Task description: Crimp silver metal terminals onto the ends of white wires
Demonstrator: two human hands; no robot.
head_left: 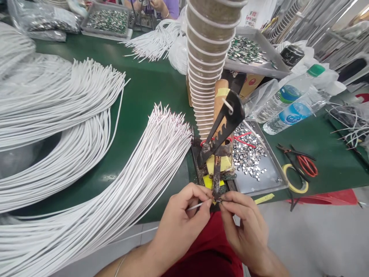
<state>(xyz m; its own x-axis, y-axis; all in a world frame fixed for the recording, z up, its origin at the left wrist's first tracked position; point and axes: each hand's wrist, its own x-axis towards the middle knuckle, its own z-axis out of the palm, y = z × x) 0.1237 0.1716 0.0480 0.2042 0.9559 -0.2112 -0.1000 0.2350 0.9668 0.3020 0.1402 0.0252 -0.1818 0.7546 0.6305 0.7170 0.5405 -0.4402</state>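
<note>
Pinched between thumb and forefinger of my left hand (187,215) is a white cable (195,206), its end pointing right toward the tip of a soldering iron (216,184). The iron is clamped upright, tip down, in a dark metal stand (220,130). My right hand (245,223) is closed just right of the tip, fingertips pinching what looks like a small metal connector (219,200), mostly hidden. Both hands meet at the iron's tip, at the table's front edge. To the left lies a thick bundle of white cables (138,165) with stripped, pinkish ends.
A ribbed extraction hose (211,57) rises behind the stand. A metal tray (268,181) of small silvery connectors sits right, with water bottles (296,109), pliers (305,163) and yellow tape (295,188) beyond. More cable bundles (57,88) lie left. Another person's hands (157,4) show at the back.
</note>
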